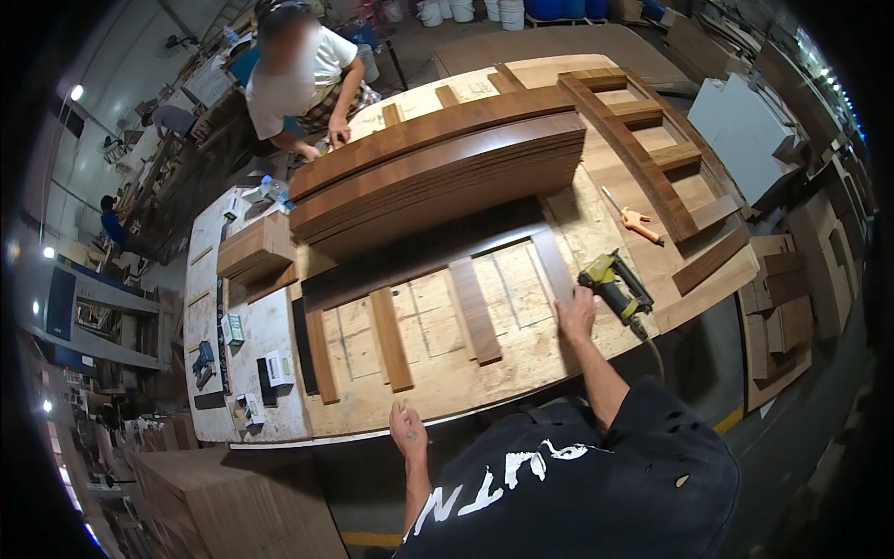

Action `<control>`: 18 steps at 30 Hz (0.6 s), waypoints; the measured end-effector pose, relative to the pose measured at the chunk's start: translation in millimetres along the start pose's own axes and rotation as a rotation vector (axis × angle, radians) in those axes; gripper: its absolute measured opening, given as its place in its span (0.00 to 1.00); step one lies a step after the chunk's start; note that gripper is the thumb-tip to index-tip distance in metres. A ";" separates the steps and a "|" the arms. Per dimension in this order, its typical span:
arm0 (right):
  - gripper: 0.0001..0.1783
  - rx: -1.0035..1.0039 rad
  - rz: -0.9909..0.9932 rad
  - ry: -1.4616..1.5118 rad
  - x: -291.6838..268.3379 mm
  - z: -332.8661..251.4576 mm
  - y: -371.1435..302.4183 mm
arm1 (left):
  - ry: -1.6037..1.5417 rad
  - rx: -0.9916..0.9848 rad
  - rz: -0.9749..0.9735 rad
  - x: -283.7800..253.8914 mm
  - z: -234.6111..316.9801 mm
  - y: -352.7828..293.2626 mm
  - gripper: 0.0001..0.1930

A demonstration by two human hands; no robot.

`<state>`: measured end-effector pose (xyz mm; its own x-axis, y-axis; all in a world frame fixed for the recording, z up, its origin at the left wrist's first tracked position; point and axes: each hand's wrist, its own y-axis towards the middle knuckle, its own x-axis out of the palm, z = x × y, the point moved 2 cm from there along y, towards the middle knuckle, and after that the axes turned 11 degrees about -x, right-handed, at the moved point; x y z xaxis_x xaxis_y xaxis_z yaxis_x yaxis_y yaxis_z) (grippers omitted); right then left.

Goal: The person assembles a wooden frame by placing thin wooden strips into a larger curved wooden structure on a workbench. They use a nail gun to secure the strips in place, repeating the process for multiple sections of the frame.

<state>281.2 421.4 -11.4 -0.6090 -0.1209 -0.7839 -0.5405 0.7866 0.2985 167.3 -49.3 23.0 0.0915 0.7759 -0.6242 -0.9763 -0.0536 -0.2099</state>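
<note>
My right hand [575, 315] has its fingers closed on the near end of a wooden slat [553, 264], the rightmost of several standing off a long dark board [428, 256]. Just right of that hand, a yellow-green and black nail gun [616, 284] lies on the table with its hose running off the front edge. My left hand [408, 432] is over the front edge with loosely bent fingers and nothing visible in it. Nearest to it is the end of a brown slat [389, 340]; farther right is another slat [474, 312].
A tall stack of brown boards [447, 186] fills the table's middle. To the right are an orange-handled tool [638, 224] and a ladder-like wooden frame [643, 149]. Small boxes [232, 330] and a blue tool [203, 363] lie left. Another person [303, 88] works across the table.
</note>
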 end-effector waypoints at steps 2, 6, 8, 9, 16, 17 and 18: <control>0.33 -0.056 -0.030 0.050 -4.4 7.4 -0.7 | -0.045 0.148 -0.089 45.0 57.7 -11.3 0.22; 0.29 -0.201 -0.204 0.205 -29.7 14.3 6.4 | 0.036 0.278 -0.201 157.9 159.3 -32.5 0.24; 0.27 -0.175 -0.298 0.304 -60.9 14.6 11.0 | 0.096 0.441 -0.182 222.5 204.6 -47.2 0.26; 0.25 -0.117 -0.394 0.420 -76.0 10.7 15.7 | 0.094 0.436 -0.203 248.4 223.3 -52.0 0.26; 0.20 0.065 -0.493 0.750 -97.6 62.6 77.2 | 0.400 0.333 -0.178 390.5 284.4 -42.9 0.42; 0.20 0.104 -0.522 0.789 -100.1 66.7 89.4 | 0.434 0.313 -0.182 400.0 286.1 -41.1 0.44; 0.23 0.147 -0.548 0.866 -94.5 71.7 100.3 | 0.477 0.297 -0.173 406.2 286.8 -37.0 0.45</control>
<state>326.1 555.1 53.6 -0.5412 -0.8331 -0.1143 -0.8286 0.5515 -0.0960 184.3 448.2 -6.9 0.2659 0.3858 -0.8834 -0.9461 0.2803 -0.1623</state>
